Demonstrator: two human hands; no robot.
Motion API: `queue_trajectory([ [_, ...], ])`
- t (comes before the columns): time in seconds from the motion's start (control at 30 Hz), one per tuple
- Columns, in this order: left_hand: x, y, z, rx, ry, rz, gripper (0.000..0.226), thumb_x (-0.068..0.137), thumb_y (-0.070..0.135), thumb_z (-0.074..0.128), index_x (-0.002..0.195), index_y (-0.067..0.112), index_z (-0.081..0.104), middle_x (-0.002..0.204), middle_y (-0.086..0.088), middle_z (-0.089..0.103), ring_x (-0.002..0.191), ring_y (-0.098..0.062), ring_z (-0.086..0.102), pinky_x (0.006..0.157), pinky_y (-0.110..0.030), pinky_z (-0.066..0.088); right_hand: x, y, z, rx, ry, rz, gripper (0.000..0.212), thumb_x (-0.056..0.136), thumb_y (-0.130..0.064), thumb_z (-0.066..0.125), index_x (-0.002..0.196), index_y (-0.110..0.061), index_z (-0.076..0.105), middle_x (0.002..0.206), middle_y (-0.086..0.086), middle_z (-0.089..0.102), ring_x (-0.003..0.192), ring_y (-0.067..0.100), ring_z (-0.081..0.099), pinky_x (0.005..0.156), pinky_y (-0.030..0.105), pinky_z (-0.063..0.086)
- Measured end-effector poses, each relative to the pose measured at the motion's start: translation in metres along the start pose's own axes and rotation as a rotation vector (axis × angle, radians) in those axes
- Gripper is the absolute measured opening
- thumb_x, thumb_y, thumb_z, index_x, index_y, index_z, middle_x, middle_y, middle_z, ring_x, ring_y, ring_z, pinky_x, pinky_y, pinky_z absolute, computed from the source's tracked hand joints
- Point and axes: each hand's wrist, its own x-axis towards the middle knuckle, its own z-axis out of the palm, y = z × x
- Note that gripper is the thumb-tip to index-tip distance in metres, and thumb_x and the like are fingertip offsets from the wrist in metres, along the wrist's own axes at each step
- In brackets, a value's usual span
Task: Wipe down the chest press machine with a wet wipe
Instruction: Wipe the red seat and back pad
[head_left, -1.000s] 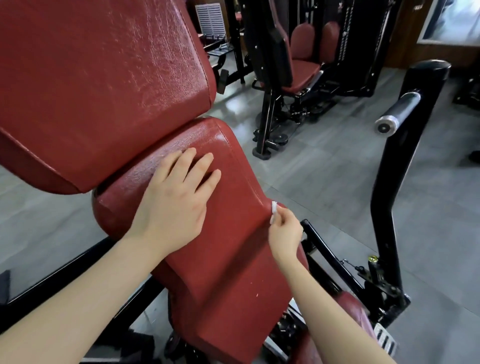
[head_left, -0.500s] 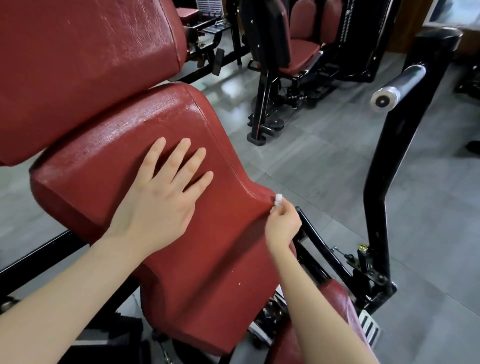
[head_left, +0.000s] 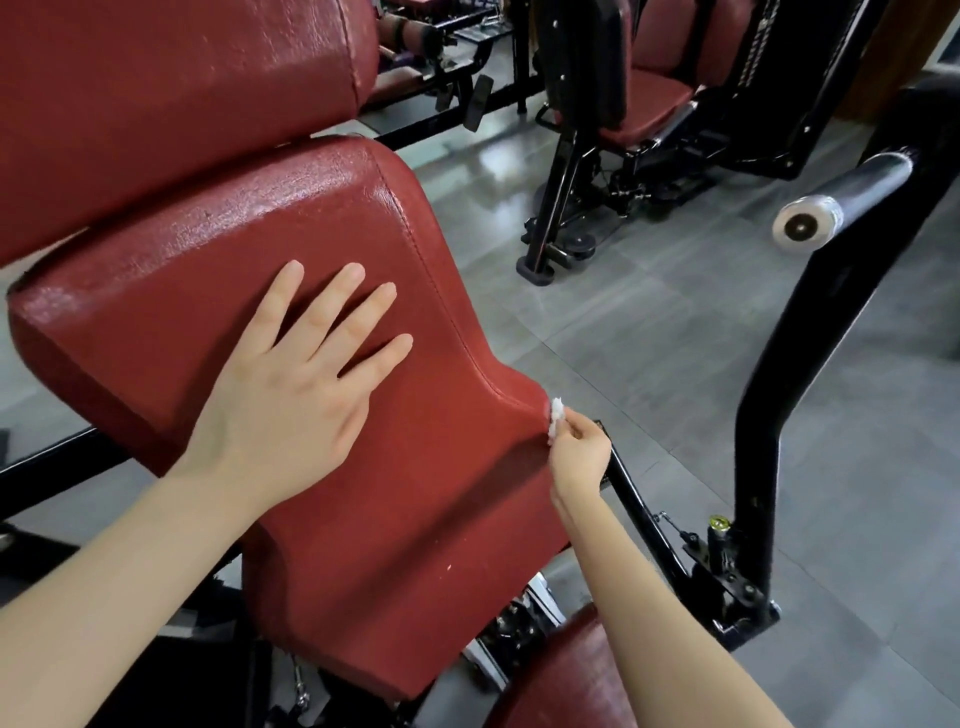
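Note:
The chest press machine's red back pad (head_left: 415, 519) fills the middle of the view, with a second red pad (head_left: 171, 104) above it. My left hand (head_left: 291, 400) lies flat on the back pad, fingers spread, holding nothing. My right hand (head_left: 579, 457) pinches a small bunched white wet wipe (head_left: 556, 418) and presses it against the pad's right edge, where the pad narrows. The red seat (head_left: 566, 675) shows below my right forearm.
A black press arm (head_left: 779, 415) with a silver-capped handle (head_left: 802, 226) rises at the right. Another black and red machine (head_left: 649, 104) stands behind on the grey floor (head_left: 649, 338). Black frame bars (head_left: 644, 514) run under the pad.
The view has tilted so the back pad sits lower and wider in frame. My right hand stays at the pad's right edge with the wipe, shifting slightly. My left hand's fingers have spread.

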Motion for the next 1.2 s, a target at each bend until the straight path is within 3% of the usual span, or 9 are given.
queue_trajectory([
  [0.1,-0.001,0.006,-0.001,0.005,-0.014,-0.028,0.043,0.086,0.018,0.048,0.129,0.015,0.057,0.145,-0.017,0.041,0.136,-0.037,0.030,0.112,-0.060,0.016,-0.012,-0.003,0.001,0.062,-0.077,-0.068,0.019,0.095,-0.010,0.055,0.110,-0.012,0.066,0.073,-0.004,0.057,0.064,0.003,0.052,0.066,0.009,0.043],
  [0.3,0.002,0.022,-0.007,0.006,-0.079,-0.160,0.045,0.085,0.017,0.048,0.129,0.017,0.056,0.147,-0.014,0.038,0.139,-0.035,0.026,0.113,-0.060,0.010,-0.038,-0.006,0.005,-0.038,-0.177,-0.295,0.014,0.095,-0.010,0.054,0.105,-0.010,0.063,0.075,-0.006,0.062,0.066,-0.009,0.056,0.070,0.005,0.041],
  [0.43,0.001,0.042,-0.014,0.001,-0.161,-0.292,0.052,0.082,0.016,0.054,0.134,0.017,0.051,0.151,-0.013,0.031,0.141,-0.034,0.020,0.112,-0.063,0.006,-0.043,-0.007,0.004,-0.035,-0.183,-0.309,0.015,0.094,-0.018,0.057,0.104,-0.009,0.063,0.079,-0.004,0.062,0.073,-0.009,0.058,0.069,0.004,0.039],
  [0.53,-0.007,0.056,-0.018,0.034,-0.249,-0.330,0.055,0.082,0.021,0.053,0.137,0.021,0.047,0.154,-0.012,0.023,0.143,-0.034,0.014,0.111,-0.064,0.004,-0.043,-0.015,-0.002,-0.006,-0.150,-0.289,0.011,0.094,-0.026,0.057,0.090,-0.019,0.064,0.079,-0.004,0.067,0.073,-0.001,0.060,0.068,0.006,0.041],
  [0.73,-0.034,0.081,-0.024,0.151,-0.503,-0.321,0.063,0.091,0.032,0.039,0.149,0.030,0.015,0.157,-0.012,-0.011,0.142,-0.036,-0.014,0.111,-0.064,-0.005,-0.062,-0.022,-0.051,-0.078,-0.228,-0.322,0.011,0.095,-0.023,0.056,0.092,-0.015,0.063,0.077,-0.006,0.067,0.068,-0.003,0.061,0.069,0.014,0.045],
  [0.93,-0.054,0.094,-0.025,0.134,-0.557,-0.356,0.065,0.092,0.030,0.039,0.150,0.030,0.007,0.156,-0.010,-0.016,0.142,-0.034,-0.019,0.112,-0.060,-0.004,-0.077,-0.029,-0.075,-0.217,-0.388,-0.461,0.010,0.096,-0.023,0.054,0.088,-0.028,0.058,0.075,-0.012,0.063,0.070,-0.003,0.060,0.068,0.010,0.044],
  [1.07,-0.064,0.106,-0.016,0.046,-0.467,-0.475,0.066,0.089,0.024,0.043,0.149,0.029,0.015,0.158,-0.008,-0.010,0.144,-0.031,-0.013,0.113,-0.058,-0.004,-0.057,-0.047,-0.037,-0.401,-0.507,-0.813,0.012,0.097,-0.016,0.050,0.094,-0.023,0.060,0.080,-0.007,0.066,0.077,0.008,0.060,0.072,0.022,0.044],
  [1.13,-0.068,0.116,-0.010,0.009,-0.384,-0.558,0.067,0.084,0.018,0.050,0.147,0.028,0.027,0.158,-0.008,0.001,0.145,-0.030,-0.003,0.113,-0.059,0.000,-0.044,-0.051,-0.010,-0.546,-0.508,-1.145,0.013,0.096,-0.007,0.050,0.099,-0.007,0.062,0.083,0.007,0.066,0.079,0.025,0.060,0.072,0.035,0.046],
  [1.2,-0.072,0.126,-0.001,-0.001,-0.313,-0.622,0.070,0.078,0.011,0.057,0.143,0.025,0.037,0.157,-0.009,0.013,0.144,-0.031,0.008,0.113,-0.060,0.006,-0.026,-0.041,0.011,-0.629,-0.480,-1.448,0.015,0.089,0.003,0.052,0.101,-0.004,0.059,0.083,0.013,0.066,0.070,0.031,0.055,0.063,0.038,0.047],
])
